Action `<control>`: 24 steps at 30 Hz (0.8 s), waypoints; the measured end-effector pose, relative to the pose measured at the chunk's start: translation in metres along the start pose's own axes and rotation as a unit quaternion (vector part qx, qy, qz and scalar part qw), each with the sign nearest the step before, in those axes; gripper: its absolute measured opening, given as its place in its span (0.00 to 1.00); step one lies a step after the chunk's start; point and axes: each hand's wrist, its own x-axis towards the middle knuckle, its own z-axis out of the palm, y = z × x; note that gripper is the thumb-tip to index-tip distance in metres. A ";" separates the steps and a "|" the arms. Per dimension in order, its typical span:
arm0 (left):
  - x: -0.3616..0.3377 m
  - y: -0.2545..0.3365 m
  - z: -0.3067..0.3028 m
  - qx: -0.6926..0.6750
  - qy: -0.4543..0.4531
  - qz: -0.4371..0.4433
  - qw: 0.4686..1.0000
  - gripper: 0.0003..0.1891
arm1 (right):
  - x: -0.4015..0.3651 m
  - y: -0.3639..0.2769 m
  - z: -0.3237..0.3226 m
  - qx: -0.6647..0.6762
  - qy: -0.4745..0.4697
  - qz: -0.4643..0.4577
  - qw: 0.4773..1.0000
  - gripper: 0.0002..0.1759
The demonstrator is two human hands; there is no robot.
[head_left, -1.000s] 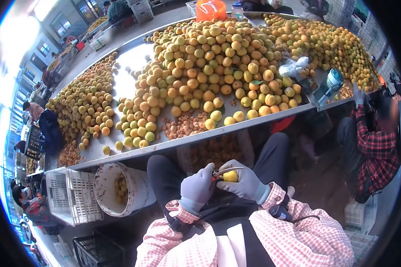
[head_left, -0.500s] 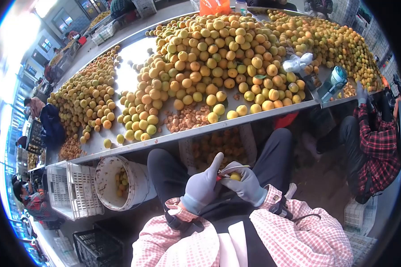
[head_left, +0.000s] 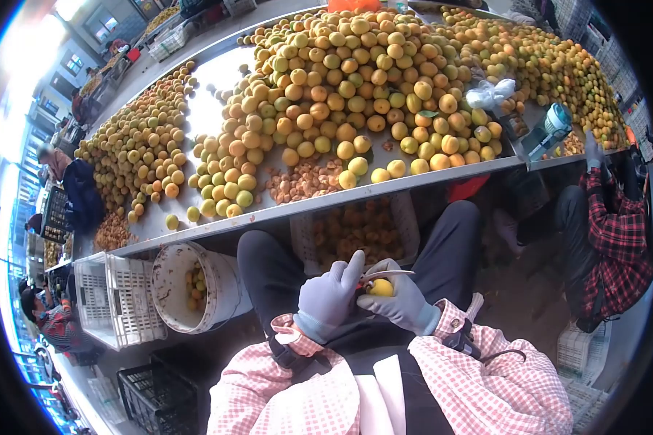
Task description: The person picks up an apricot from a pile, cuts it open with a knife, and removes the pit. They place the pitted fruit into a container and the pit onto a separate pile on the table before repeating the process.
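Yellow fruit (head_left: 380,288): in the right hand (head_left: 405,303), over the lap, between the knees (head_left: 446,232).
Right hand grip: grey glove, fingers wrapped round the fruit, part of the skin exposed toward the other hand.
Left hand (head_left: 329,296) grip: grey glove, closed on a red-handled knife (head_left: 397,273), one digit pointing up.
Knife: thin curved blade across the fruit's upper side; can't tell from this angle if it's in the flesh or just passing over.
Table (head_left: 279,213): metal edge ahead of the knees, large fruit pile (head_left: 355,80) on top, heap of reddish-brown pieces (head_left: 305,183) near the edge.
Under table: pale crate (head_left: 407,225) with more fruit, just beyond the hands.
Left side: white bucket (head_left: 226,286), fruit inside, beside white crates (head_left: 139,301).
Right side: co-worker in red plaid (head_left: 617,235), gloved hand (head_left: 593,151) at the table edge.
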 end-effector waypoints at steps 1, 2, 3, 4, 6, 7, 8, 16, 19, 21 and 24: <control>-0.001 -0.001 0.001 -0.001 -0.011 0.000 1.000 0.33 | 0.001 0.006 0.001 0.017 0.020 0.017 1.000 0.23; 0.000 -0.002 0.002 -0.002 -0.022 0.000 1.000 0.31 | 0.003 0.011 0.000 0.032 0.038 0.033 0.998 0.22; -0.001 -0.002 0.004 -0.002 -0.023 -0.003 1.000 0.31 | 0.004 0.014 0.000 0.033 0.037 0.036 0.998 0.22; -0.002 -0.003 0.006 -0.011 -0.030 -0.005 0.999 0.31 | 0.007 0.017 -0.001 -0.010 0.055 0.031 0.998 0.22; -0.005 -0.007 0.010 -0.019 -0.037 -0.007 0.999 0.32 | 0.012 0.019 -0.003 -0.052 0.072 0.027 0.996 0.23; -0.008 -0.009 0.013 -0.099 -0.029 -0.009 0.995 0.32 | 0.014 0.018 -0.008 -0.177 0.048 -0.099 0.978 0.24; -0.010 -0.009 0.015 -0.177 -0.021 -0.010 0.984 0.32 | 0.017 0.017 -0.012 -0.296 0.022 -0.223 0.929 0.25; -0.001 -0.008 0.009 -0.377 -0.184 -0.099 0.902 0.41 | 0.020 0.021 -0.025 -0.124 -0.041 -0.163 0.978 0.24; 0.007 -0.012 0.013 -0.449 -0.187 -0.084 0.870 0.45 | 0.018 0.022 -0.030 -0.242 0.017 -0.153 0.958 0.22; 0.013 -0.014 0.013 -0.492 -0.197 -0.087 0.844 0.46 | 0.012 0.018 -0.025 -0.086 0.015 -0.004 0.996 0.21; 0.026 -0.013 0.006 -0.458 -0.083 -0.051 0.884 0.44 | 0.011 0.008 -0.033 -0.018 0.062 0.059 0.996 0.21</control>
